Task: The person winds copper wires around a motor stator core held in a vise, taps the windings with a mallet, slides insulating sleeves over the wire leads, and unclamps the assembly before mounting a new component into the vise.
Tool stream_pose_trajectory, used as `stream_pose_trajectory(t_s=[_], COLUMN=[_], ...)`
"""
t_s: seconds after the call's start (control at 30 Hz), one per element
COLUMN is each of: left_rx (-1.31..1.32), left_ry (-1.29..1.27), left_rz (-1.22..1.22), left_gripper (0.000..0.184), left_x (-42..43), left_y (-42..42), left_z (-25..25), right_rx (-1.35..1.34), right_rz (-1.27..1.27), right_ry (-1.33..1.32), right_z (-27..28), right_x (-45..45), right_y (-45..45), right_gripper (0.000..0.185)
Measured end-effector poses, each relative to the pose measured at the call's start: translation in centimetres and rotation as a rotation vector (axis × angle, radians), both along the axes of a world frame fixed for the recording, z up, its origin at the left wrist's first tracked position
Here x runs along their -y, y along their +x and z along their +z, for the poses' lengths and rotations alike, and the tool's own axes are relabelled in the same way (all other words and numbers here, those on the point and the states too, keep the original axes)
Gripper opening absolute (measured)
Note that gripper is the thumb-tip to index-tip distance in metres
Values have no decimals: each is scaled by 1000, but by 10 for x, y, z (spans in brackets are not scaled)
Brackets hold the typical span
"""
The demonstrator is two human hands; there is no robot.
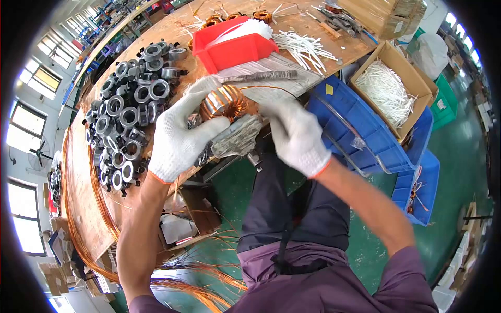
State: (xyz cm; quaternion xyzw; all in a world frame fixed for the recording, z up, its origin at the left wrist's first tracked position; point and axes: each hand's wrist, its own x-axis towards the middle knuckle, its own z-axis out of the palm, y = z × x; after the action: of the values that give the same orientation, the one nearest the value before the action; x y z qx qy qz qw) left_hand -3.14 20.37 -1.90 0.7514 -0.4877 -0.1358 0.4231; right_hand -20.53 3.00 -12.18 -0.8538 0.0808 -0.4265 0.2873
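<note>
My left hand [182, 128], in a white knitted glove with an orange cuff, is closed around a copper-wound toroidal coil [223, 103]. The thumb presses along the coil's lower side. Just below the coil is a worn grey block [238, 136] at the table edge, with a metal fitting under it. To the right of the coil my right hand [296, 133], gloved the same way, has its fingers curled and slightly blurred. A copper wire [269, 87] arcs from the coil towards the right hand; its grip point is hidden by the fingers.
Many grey rings with black tabs [128, 112] are heaped on the left. Behind the coil stands a red bin [224, 49], near loose white strips [305, 47]. A blue crate [355, 130] and a cardboard box [360, 78] are right. Copper wires [78, 229] hang over the left edge.
</note>
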Motion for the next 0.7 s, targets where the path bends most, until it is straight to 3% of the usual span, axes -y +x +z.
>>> stream_pose_trajectory(t_s=[0.03,0.1,0.17,0.23,0.37,0.43,0.57,0.7], left_rx=[93,15,-166,-99,-94,-67,6,-126], left_ry=[26,12,-11,25,-14,-4,42,-44], left_rz=[50,2,28,41,21,17,48,-76], left_gripper=[55,58,58,56,56,55,56,71], left_x=[-1,-2,-3,-4,-4,-4,-7,-20], left_y=[-3,-3,-6,-4,-5,-4,-2,15], left_z=[0,-4,-4,-9,-8,-7,-11,-24], right_rx=[-93,-344,-584,-579,-713,-652,-696,-375], right_rz=[-21,154,428,360,428,431,396,19], right_ry=[103,185,392,-7,-6,-91,-195,-645], right_z=[-28,-81,-81,-93,-71,-83,-5,40], right_x=[-13,-40,-48,-35,-47,-73,-104,-84], right_y=[-9,-22,-31,-33,-27,-21,-14,-29], right_gripper=[26,25,27,27,52,65,52,46])
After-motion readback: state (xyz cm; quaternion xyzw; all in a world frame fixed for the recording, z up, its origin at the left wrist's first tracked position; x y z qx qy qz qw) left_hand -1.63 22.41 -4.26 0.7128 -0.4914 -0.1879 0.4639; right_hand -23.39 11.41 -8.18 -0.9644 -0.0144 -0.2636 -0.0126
